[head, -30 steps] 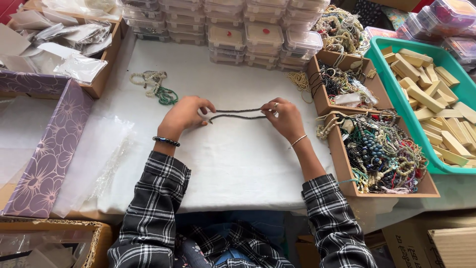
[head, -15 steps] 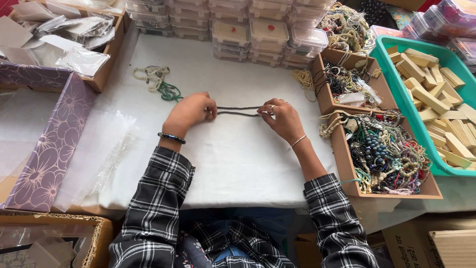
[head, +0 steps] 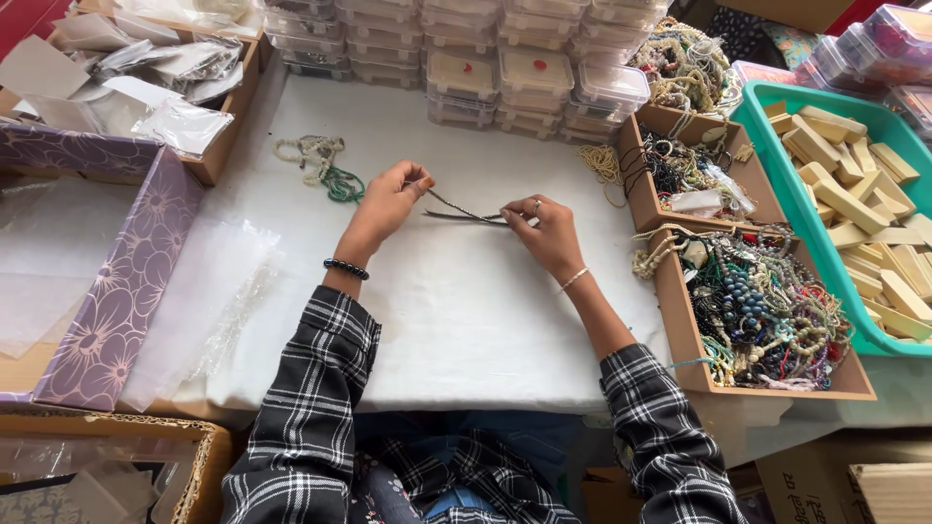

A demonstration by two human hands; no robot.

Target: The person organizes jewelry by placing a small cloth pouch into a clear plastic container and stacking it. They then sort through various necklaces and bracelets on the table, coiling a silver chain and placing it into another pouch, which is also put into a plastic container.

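While both forearms rest on the white cloth (head: 466, 320), the 2 hands, left hand (head: 388, 201) and right hand (head: 544, 231), pinch a dark cord (head: 464, 213).

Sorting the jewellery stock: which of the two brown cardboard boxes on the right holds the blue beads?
The nearer cardboard box, closest to the person, holds a heap with dark blue beads; the farther box behind it holds mostly dark and pale pieces.
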